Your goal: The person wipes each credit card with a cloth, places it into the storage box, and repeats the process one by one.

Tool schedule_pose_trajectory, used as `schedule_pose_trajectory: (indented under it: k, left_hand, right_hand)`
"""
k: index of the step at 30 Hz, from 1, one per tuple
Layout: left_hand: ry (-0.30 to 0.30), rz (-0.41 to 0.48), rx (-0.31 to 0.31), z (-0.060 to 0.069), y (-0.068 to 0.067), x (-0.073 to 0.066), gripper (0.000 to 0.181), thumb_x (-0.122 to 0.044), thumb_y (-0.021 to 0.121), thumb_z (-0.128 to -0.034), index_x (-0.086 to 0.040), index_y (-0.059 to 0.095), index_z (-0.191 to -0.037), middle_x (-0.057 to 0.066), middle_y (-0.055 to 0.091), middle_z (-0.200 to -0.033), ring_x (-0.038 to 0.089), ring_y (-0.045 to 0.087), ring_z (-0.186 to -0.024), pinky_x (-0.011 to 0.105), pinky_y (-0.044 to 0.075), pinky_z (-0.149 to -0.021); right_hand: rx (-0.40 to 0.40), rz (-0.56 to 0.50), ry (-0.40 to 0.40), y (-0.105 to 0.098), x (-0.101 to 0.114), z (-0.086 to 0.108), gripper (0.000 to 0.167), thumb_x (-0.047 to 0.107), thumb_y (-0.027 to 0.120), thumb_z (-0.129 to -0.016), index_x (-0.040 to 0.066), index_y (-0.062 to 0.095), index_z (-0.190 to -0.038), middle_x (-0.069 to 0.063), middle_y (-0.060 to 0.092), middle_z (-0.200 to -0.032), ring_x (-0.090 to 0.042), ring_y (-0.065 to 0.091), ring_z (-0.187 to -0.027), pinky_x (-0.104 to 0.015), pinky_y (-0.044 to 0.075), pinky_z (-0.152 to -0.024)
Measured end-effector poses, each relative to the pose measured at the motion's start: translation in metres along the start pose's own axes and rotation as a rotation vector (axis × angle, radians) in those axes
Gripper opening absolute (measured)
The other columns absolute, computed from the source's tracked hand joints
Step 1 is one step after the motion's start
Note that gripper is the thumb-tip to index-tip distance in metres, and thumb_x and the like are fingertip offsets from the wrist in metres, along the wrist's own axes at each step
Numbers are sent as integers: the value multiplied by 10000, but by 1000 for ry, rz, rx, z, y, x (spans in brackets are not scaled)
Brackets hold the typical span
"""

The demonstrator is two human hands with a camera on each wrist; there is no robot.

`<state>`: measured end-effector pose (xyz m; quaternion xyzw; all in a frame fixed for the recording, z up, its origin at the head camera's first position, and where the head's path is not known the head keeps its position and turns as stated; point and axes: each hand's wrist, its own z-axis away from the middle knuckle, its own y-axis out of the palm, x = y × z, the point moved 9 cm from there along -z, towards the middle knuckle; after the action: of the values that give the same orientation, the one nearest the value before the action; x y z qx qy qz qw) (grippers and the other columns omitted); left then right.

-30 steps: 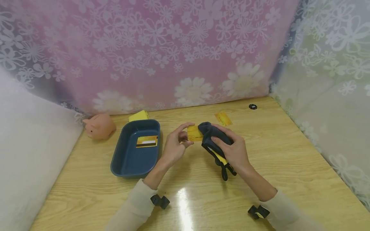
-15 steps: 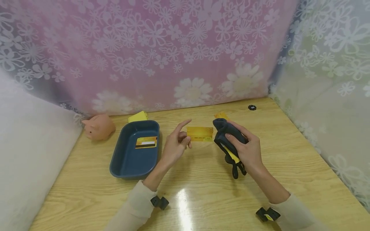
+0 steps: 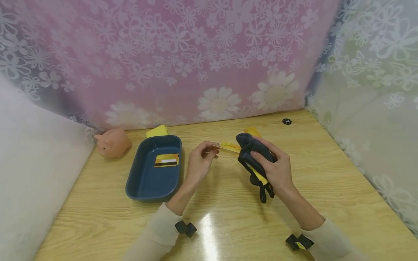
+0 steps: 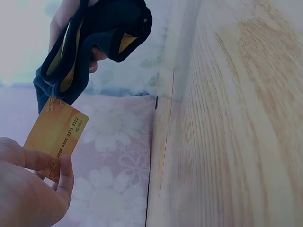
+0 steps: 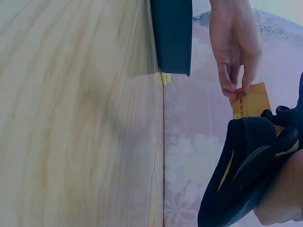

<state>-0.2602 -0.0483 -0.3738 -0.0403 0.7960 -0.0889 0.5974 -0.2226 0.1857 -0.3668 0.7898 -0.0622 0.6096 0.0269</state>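
Observation:
My left hand (image 3: 198, 163) pinches one end of a gold bank card (image 4: 57, 135) between thumb and fingers. Seen from the head, the card is tipped nearly edge-on, and its far end meets the rim of a dark blue drawstring pouch (image 3: 253, 150). Whether that end is inside the pouch, I cannot tell. My right hand (image 3: 280, 168) grips the pouch from the right, thumb on the near side. Yellow shows at the pouch's opening, and black cord loops hang below. In the left wrist view the card's printed number faces the camera.
Left of my hands stands a blue tray (image 3: 147, 183) with another gold card (image 3: 166, 160) lying inside. Behind it are a yellow block (image 3: 158, 131) and a pink piggy bank (image 3: 113, 143). A further gold card (image 3: 250, 130) lies beyond the pouch; a black chip (image 3: 287, 121) sits back right.
The pouch first moved right, away from the card, then slightly back left. The card has turned from face-on to nearly edge-on, its far end again at the pouch.

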Motion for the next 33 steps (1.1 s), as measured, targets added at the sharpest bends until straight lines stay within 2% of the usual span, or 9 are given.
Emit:
schedule_pose_trajectory:
  k: [4, 8, 10, 16, 20, 24, 27, 29, 33]
  left_hand:
    - [-52, 56, -18, 1, -1, 5, 134, -94, 641, -1043, -91, 733, -1141, 107, 561, -1149, 280, 658, -1014, 378, 632, -833]
    - [-132, 141, -20, 2, -1, 12, 229, -159, 678, -1031, -45, 716, -1226, 88, 439, -1090, 200, 604, -927, 375, 648, -735]
    - [-150, 157, -11, 3, -1, 14, 260, -180, 685, -1028, -37, 716, -1243, 69, 405, -1040, 162, 584, -853, 354, 645, -689]
    - [-157, 170, 58, 3, -2, 12, 281, -237, 693, -1024, -82, 721, -1256, 66, 524, -821, 153, 581, -547, 435, 622, -579]
    - [-172, 225, 74, 4, -1, 13, 344, -264, 700, -1017, -70, 704, -1302, 87, 564, -747, 175, 641, -505, 446, 640, -601]
    - [-160, 260, 73, 3, -1, 12, 327, -225, 684, -1026, -48, 705, -1300, 114, 664, -765, 223, 706, -592, 426, 651, -660]
    - [-128, 290, 109, 2, 2, 10, 292, -183, 640, -1051, -27, 700, -1290, 172, 743, -965, 291, 760, -806, 420, 651, -766]
    - [-103, 320, 148, 2, 5, 8, 284, -168, 608, -1068, -5, 693, -1284, 214, 735, -1115, 338, 757, -953, 423, 639, -843]
    - [-67, 391, 190, 3, 8, 3, 338, -192, 542, -1103, 44, 670, -1308, 278, 667, -1272, 398, 734, -1039, 447, 617, -912]
  right_hand:
    - [-2, -13, 3, 3, 0, 0, 460, 183, 774, -964, 180, 675, -1414, -85, 606, -1452, -134, 699, -1130, -261, 618, -841]
    - [-3, -26, 14, 4, -2, -1, 463, 184, 773, -965, 186, 673, -1417, -70, 611, -1445, -141, 699, -1132, -265, 617, -845]
    - [-4, -34, 22, 3, -2, -1, 466, 189, 773, -965, 189, 671, -1419, -67, 618, -1433, -143, 698, -1134, -267, 616, -849]
    - [-26, -56, 39, -2, -2, -3, 479, 203, 778, -962, 196, 664, -1428, -66, 617, -1431, -130, 701, -1121, -262, 617, -839]
    - [-23, -65, 41, -4, 0, -4, 482, 195, 775, -964, 191, 660, -1432, -80, 611, -1433, -130, 713, -1097, -270, 622, -824]
    - [-13, -78, 41, -4, 1, -3, 482, 181, 772, -965, 183, 657, -1434, -87, 611, -1425, -138, 719, -1088, -281, 625, -822]
    - [-9, -87, 30, -2, 3, -3, 477, 170, 766, -969, 175, 657, -1433, -81, 610, -1428, -142, 715, -1100, -282, 624, -830]
    - [-4, -87, 19, 0, 4, -2, 470, 154, 759, -973, 161, 656, -1432, -79, 614, -1427, -142, 711, -1110, -277, 620, -841]
    - [5, -87, 1, 4, 7, -2, 462, 136, 757, -972, 144, 661, -1424, -72, 637, -1404, -151, 712, -1114, -278, 617, -858]
